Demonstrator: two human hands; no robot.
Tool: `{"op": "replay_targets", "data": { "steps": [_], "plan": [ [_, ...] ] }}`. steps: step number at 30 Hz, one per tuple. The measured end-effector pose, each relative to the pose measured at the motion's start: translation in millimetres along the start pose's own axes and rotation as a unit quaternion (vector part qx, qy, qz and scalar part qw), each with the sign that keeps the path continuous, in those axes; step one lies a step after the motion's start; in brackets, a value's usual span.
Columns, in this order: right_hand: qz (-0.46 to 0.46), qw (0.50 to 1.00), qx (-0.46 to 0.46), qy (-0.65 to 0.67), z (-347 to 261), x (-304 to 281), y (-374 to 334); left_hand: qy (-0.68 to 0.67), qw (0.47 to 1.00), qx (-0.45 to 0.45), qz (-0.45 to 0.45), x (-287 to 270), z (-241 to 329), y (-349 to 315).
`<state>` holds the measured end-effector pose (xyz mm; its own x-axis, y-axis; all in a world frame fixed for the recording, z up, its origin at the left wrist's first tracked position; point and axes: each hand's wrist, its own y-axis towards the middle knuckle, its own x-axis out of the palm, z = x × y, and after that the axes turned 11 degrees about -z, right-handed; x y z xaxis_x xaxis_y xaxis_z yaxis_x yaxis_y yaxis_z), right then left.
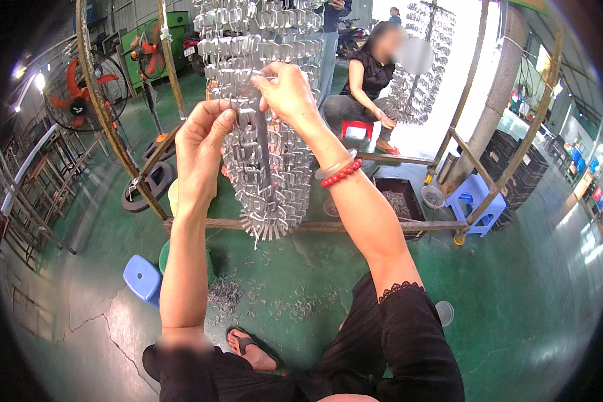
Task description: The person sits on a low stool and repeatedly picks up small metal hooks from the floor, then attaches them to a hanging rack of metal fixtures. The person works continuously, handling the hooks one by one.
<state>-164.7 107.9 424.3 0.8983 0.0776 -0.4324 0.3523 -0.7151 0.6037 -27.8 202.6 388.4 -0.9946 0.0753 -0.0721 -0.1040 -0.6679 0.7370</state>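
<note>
In front of me hangs a tall rack (262,144) with a grey central bar, loaded with rows of small bent silvery metal pieces (288,161). My left hand (204,137) is raised at the rack's left side, thumb and forefinger pinched together; what lies between them is too small to make out. Higher up, my right hand (287,92) reaches in from the right, its fingertips pinched at a small bent metal piece on the rack. A red bead bracelet (342,173) and a pale bangle circle my right wrist.
A wooden frame (382,226) on castors surrounds the rack. Loose metal pieces (301,305) litter the green floor. Blue plastic stools (142,278) stand left and right. A seated person (368,84) is beside another loaded rack (419,80). Fans (80,94) stand at left.
</note>
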Motion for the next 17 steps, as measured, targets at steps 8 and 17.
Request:
{"op": "replay_targets", "data": {
  "steps": [8, 17],
  "plan": [
    [-0.009, 0.999, -0.011, 0.050, -8.2, -21.2, -10.7, 0.016, 1.000, -0.003, -0.011, 8.9, -6.2, 29.9],
    [-0.129, 0.971, -0.033, 0.200, -15.8, 1.8, 9.6, 0.142, 0.989, -0.014, 0.021, -23.7, 0.3, 25.8]
  ]
}}
